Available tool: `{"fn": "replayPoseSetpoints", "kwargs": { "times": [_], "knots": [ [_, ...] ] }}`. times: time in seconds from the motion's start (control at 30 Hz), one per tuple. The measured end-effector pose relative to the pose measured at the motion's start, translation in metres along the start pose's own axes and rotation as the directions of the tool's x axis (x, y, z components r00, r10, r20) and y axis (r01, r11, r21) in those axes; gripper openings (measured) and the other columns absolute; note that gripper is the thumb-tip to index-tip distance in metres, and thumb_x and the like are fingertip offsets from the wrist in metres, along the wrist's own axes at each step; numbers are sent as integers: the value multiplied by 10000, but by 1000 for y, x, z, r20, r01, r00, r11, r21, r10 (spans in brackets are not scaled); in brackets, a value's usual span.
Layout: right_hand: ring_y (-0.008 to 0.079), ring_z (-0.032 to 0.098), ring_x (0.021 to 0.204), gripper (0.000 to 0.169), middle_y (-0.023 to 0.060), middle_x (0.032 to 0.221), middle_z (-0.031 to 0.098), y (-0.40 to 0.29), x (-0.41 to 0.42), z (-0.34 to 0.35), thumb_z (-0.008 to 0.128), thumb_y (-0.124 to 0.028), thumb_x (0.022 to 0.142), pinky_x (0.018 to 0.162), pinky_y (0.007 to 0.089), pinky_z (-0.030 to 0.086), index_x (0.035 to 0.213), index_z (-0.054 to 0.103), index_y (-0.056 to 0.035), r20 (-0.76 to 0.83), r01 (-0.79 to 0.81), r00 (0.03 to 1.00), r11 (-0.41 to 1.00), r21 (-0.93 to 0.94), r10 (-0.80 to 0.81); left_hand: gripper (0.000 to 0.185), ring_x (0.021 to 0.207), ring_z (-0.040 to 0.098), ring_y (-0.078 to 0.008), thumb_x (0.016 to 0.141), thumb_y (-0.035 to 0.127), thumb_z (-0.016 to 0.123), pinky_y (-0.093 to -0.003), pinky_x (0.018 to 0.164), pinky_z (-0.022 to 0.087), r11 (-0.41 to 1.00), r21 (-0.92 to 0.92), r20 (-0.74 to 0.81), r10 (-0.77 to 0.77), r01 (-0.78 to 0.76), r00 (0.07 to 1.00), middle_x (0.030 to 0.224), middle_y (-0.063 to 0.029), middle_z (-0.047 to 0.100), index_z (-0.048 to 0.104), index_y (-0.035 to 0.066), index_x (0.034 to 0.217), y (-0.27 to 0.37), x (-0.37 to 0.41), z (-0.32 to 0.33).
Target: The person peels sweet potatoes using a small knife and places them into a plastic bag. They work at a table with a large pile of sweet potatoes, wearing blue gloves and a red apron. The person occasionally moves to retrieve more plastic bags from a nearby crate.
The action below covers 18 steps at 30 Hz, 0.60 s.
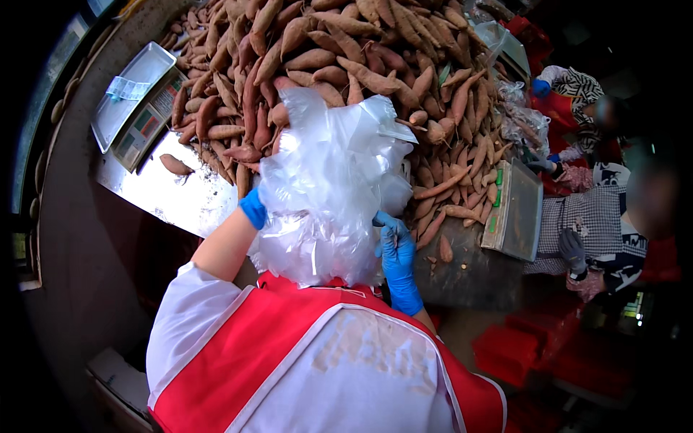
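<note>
A large bundle of clear plastic bags fills the space in front of my chest, its upper part over the edge of the sweet potato pile. My left hand, in a blue glove, reaches behind the bundle's left side. Only the glove's cuff end shows; the fingers are hidden by the plastic. On the bundle's right side is my right hand, also blue-gloved, with its fingers curled beside the edge of the plastic. Whether it pinches any film cannot be made out.
A digital scale with a metal tray stands left on the metal table, near a single sweet potato. Another scale is at right. Beyond it are a co-worker in a checked apron, another person and red crates.
</note>
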State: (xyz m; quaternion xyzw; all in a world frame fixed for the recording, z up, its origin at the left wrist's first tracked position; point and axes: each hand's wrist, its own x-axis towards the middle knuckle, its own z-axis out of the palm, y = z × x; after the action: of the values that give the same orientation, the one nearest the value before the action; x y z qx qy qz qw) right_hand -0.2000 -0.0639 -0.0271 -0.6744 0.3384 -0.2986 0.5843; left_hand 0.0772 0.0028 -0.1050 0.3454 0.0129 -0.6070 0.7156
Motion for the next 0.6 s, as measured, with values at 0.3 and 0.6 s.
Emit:
{"fn": "replayPoseSetpoints", "kwargs": {
  "times": [0.3, 0.6],
  "knots": [
    [47, 300, 527, 659, 12, 1060, 463, -13, 17, 12, 734, -283, 682, 502, 168, 314, 1245, 445, -97, 80, 103, 993, 972, -210, -88, 608, 1164, 402, -239, 850, 457, 433, -404, 994, 309, 991, -134, 47, 34, -27, 998, 1277, -125, 406, 325, 55, 1293, 7, -107, -69],
    [316, 533, 967, 833, 123, 1176, 431, 42, 48, 109, 751, -268, 563, 773, 374, 468, 1288, 356, -157, 364, 195, 932, 839, -508, 4, 547, 1066, 446, -209, 815, 222, 579, -339, 925, 368, 518, 844, 50, 186, -141, 981, 1203, -100, 433, 330, 45, 1268, -51, -87, -84]
  ]
}}
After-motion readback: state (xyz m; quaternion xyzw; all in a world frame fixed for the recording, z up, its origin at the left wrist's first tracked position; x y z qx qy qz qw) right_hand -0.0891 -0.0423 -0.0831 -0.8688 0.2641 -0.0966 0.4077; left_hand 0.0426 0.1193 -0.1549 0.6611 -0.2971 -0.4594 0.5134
